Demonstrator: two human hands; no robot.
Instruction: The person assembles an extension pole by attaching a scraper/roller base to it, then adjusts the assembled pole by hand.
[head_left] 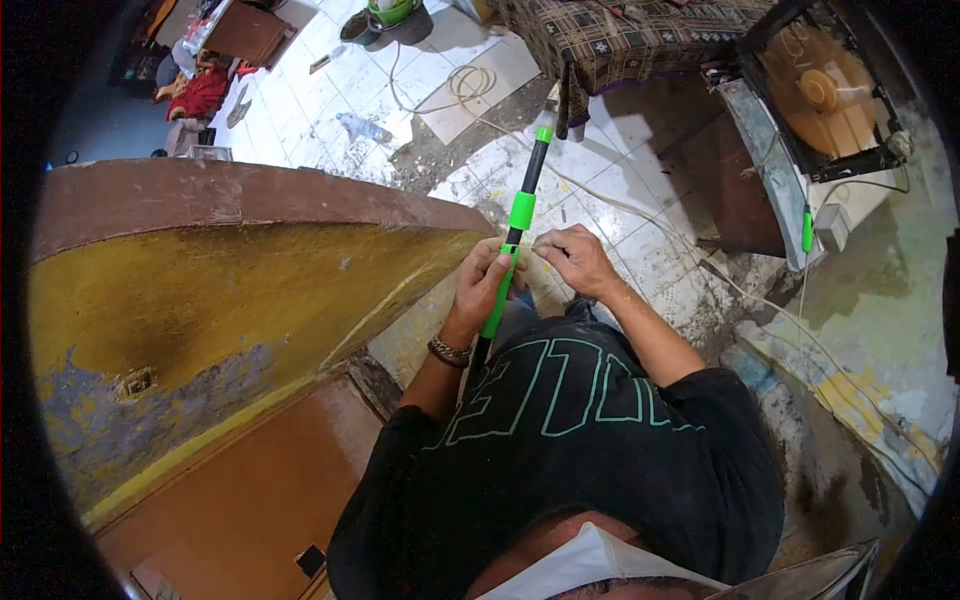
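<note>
Paint-spattered white floor tiles lay below us, with a worn yellow and brown door just beside our left arm. Our left hand was wrapped shut around the black and green pole, on a green sleeve near its lower end. Our right hand sat just beside that grip, fingertips pinched together at the shaft. Above the grip the pole ran long and straight; we judged it stiff, light, and easiest to hold by the green sleeves.
</note>
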